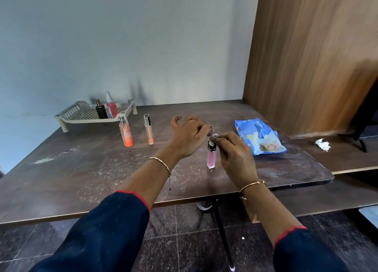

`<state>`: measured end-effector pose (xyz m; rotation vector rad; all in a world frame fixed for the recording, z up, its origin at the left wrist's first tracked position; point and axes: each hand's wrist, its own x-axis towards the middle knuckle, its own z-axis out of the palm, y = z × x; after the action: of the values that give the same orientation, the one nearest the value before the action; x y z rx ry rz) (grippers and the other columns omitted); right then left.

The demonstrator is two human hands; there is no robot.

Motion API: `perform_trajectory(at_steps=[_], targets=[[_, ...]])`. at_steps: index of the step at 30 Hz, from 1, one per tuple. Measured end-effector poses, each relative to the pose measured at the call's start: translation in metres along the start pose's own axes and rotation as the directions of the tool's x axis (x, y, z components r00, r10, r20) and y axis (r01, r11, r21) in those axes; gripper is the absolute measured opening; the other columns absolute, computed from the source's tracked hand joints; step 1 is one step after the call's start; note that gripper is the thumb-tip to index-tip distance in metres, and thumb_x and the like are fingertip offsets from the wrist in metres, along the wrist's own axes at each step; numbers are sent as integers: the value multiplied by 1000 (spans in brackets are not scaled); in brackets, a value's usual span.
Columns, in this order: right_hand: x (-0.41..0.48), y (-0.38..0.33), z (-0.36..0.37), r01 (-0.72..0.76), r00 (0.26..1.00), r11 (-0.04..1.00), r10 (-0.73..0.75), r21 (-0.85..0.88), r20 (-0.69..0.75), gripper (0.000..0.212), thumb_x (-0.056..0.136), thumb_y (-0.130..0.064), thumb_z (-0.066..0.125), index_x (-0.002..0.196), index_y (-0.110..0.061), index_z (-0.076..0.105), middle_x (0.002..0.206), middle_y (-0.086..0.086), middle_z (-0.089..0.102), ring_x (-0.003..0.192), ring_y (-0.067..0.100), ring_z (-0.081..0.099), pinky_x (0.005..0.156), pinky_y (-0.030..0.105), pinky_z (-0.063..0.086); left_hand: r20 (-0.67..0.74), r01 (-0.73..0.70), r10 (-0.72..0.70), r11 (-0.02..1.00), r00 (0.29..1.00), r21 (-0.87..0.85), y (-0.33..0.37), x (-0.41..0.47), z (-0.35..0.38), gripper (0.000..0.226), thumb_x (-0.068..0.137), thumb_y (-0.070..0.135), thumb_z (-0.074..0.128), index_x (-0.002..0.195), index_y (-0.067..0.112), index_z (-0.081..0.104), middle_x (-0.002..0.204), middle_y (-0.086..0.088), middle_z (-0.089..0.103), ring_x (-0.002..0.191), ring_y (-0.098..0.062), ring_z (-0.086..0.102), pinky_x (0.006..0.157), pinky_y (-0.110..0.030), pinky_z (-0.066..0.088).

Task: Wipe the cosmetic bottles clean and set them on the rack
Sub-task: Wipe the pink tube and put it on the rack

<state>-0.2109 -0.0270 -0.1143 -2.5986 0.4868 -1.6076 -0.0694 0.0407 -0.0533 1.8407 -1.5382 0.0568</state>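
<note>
Two hands meet over one little pink bottle (pixel 211 159), which stands upright on the desk (pixel 81 179), near the front edge and right of centre. The left hand (pixel 188 136) comes in from above, and its grip is curled down and clamped on the top of the bottle's black cap (pixel 212 147). The right hand (pixel 235 151) is just beside it with its grip pinched tight on a small white wad (pixel 214 136), pressing that wad against the top of the cap. Both wrists carry thin gold bracelets, and both sleeves are dark blue with red trim.

Far left at the back sits the rack (pixel 67 116), a pale slotted tray on short legs. Two bottles are already on it: a black bottle (pixel 101 109) and a red spray bottle (pixel 111 107), close together, both upright. Just in front of the rack, still on the desk, an orange spray bottle (pixel 126 133) and a peach tube (pixel 148 131) stand side by side, apart from each other and well apart from the hands.

Over on the right lies a blue packet (pixel 259 137), flat on the desk near the right hand. Further right, on the neighbouring surface, sits a crumpled tissue (pixel 323 145) on its own. The desk top is speckled with pale dust and flecks
</note>
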Motion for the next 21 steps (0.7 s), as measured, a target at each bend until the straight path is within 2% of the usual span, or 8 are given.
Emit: perform_trajectory(at_steps=[4,7,9,13,18,21], targets=[[-12,2,5,-7,999,1000,6,28,49,23,88,-10,50,97,-7,71,93,7,65,77,25,65,63,38,54,37,22,-21,1000,999,-16,-2,2,-2,51,83,38,24,80,30,74,104,20,67,118,-3,43,109,-47,7],[-22,2,3,-17,996,1000,17,9,84,18,83,-2,58,94,-7,71,91,6,66,76,24,66,63,38,54,52,27,-25,999,998,-37,-4,4,-1,49,83,37,25,78,32,73,102,22,67,119,-3,44,109,-49,6],[-16,1,0,-17,998,1000,16,14,54,20,80,4,63,96,-6,71,94,6,66,77,24,66,64,37,54,58,32,-30,999,998,-40,0,3,-1,45,83,37,27,74,35,70,100,22,68,118,-2,44,109,-49,7],[0,-2,-1,-9,999,1000,10,25,-42,23,82,3,61,101,-5,71,95,8,66,78,25,65,67,33,53,53,18,-15,999,998,-47,0,1,-1,42,83,37,26,73,38,67,100,20,68,118,-2,45,109,-49,7],[-15,1,4,-15,1000,1000,14,14,11,24,81,7,63,100,-4,71,97,8,65,80,25,66,67,39,54,53,19,-17,999,998,-37,-1,1,-2,47,83,37,26,79,32,73,99,21,68,117,-2,45,109,-46,7],[-9,-2,1,-10,1000,1000,11,17,-19,23,81,6,63,100,-4,71,96,9,66,80,25,65,67,38,54,52,11,-9,999,999,-32,0,1,-2,48,83,37,27,79,31,73,100,20,68,116,-2,46,109,-46,7]])
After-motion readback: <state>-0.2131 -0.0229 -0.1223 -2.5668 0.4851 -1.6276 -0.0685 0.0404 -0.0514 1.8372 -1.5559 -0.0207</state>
